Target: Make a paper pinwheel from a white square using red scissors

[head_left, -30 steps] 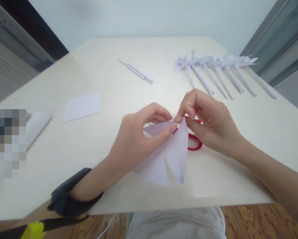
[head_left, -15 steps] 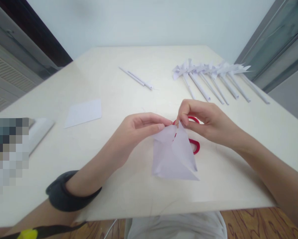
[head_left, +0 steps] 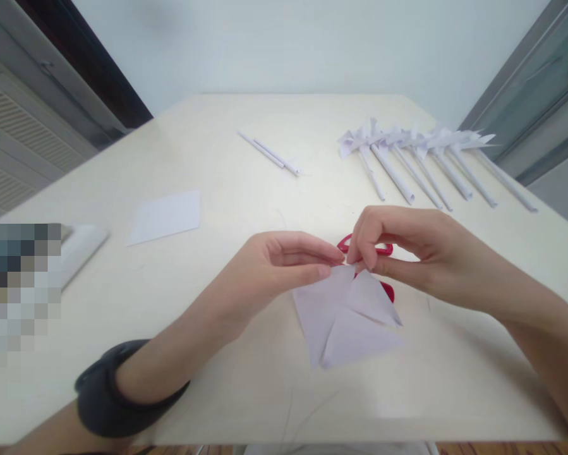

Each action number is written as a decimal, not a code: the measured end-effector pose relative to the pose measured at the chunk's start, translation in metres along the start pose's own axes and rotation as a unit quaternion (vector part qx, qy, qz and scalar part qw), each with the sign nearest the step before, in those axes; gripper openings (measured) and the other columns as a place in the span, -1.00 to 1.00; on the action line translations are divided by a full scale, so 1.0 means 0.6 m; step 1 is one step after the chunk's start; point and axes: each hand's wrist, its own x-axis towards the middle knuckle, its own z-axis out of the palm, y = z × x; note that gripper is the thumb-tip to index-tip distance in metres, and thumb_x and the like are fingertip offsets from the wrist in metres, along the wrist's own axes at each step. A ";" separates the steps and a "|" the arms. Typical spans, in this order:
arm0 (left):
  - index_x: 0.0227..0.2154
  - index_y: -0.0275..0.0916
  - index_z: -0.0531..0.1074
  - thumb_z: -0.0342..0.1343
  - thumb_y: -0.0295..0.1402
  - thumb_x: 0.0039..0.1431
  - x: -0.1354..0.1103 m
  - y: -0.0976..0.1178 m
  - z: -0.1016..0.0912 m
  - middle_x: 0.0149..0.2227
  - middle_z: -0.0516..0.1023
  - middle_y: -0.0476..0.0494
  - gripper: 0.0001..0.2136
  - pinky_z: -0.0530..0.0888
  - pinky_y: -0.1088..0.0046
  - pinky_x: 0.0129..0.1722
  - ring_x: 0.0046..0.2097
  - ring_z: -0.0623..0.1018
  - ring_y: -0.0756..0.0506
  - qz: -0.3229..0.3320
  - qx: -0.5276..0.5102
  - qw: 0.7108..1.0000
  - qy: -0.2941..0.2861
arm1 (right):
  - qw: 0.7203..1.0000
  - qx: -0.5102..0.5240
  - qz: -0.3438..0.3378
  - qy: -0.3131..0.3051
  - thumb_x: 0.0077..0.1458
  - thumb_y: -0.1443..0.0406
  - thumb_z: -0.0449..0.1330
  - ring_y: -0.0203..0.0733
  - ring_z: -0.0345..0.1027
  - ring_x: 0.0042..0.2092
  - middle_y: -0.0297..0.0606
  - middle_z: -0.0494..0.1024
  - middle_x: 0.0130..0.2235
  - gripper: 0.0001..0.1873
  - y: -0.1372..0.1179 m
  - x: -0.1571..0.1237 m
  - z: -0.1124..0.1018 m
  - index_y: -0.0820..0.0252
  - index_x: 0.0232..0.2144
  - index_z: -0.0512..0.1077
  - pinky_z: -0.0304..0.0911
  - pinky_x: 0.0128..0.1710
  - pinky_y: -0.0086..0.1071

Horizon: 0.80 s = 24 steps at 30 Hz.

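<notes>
A square sheet of white paper (head_left: 333,316), slit from its corners toward the middle, hangs between my hands above the table. My left hand (head_left: 288,259) pinches its upper left edge between thumb and fingers. At the upper corner, my right hand (head_left: 388,243) has its thumb and fingertips closed on the paper beside a slit. Red-handled scissors (head_left: 386,292) lie on the table behind the sheet, partly covered by the paper and my right hand; their blades are hidden.
Several white paper pinwheels (head_left: 414,142) on rolled paper sticks lie in a row at the back right. Thin rolled paper sticks (head_left: 269,155) rest at the back middle. A blank paper sheet (head_left: 166,217) lies at the left, near a pixelated object (head_left: 21,291).
The view has tilted and shifted slightly. The paper has turned in my hands, so its slits now show more plainly. Both hands keep their pinch on it.
</notes>
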 end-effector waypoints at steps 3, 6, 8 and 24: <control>-0.34 -0.18 0.52 0.20 -0.37 0.00 0.000 0.003 0.006 -0.24 0.61 -0.04 -0.88 0.47 0.41 -0.12 -0.16 0.57 -0.10 -0.030 -0.003 0.999 -0.014 | 0.999 -0.031 0.022 -0.029 0.02 0.53 0.09 -0.36 0.32 -0.34 -0.41 0.44 -0.38 -0.81 -0.013 -0.002 0.001 0.15 -0.44 0.33 0.25 -0.37 -0.49; -0.36 -0.20 0.52 0.18 -0.41 -0.01 0.003 0.006 0.012 -0.28 0.61 -0.06 -0.89 0.50 0.34 -0.14 -0.18 0.58 -0.12 -0.056 0.008 0.998 -0.013 | 0.995 -0.086 0.029 -0.044 0.04 0.48 0.09 -0.33 0.33 -0.32 -0.40 0.47 -0.34 -0.84 -0.025 -0.001 0.004 0.12 -0.42 0.36 0.23 -0.41 -0.48; -0.39 -0.19 0.53 0.16 -0.45 -0.02 0.005 0.007 0.015 -0.33 0.62 -0.06 -0.89 0.52 0.33 -0.16 -0.21 0.59 -0.13 -0.060 0.019 0.998 -0.005 | 0.991 -0.121 0.019 -0.049 0.04 0.48 0.09 -0.31 0.34 -0.32 -0.39 0.48 -0.32 -0.83 -0.027 -0.003 0.003 0.10 -0.41 0.36 0.21 -0.42 -0.47; -0.38 -0.16 0.55 0.12 -0.44 0.02 0.015 -0.022 0.010 -0.30 0.61 -0.04 -0.87 0.52 0.45 -0.22 -0.21 0.57 -0.11 -0.085 0.066 0.991 -0.085 | 0.988 -0.126 0.087 -0.012 0.09 0.37 0.11 -0.35 0.27 -0.44 -0.34 0.42 -0.40 -0.95 0.028 -0.050 0.031 0.14 -0.40 0.33 0.20 -0.51 -0.50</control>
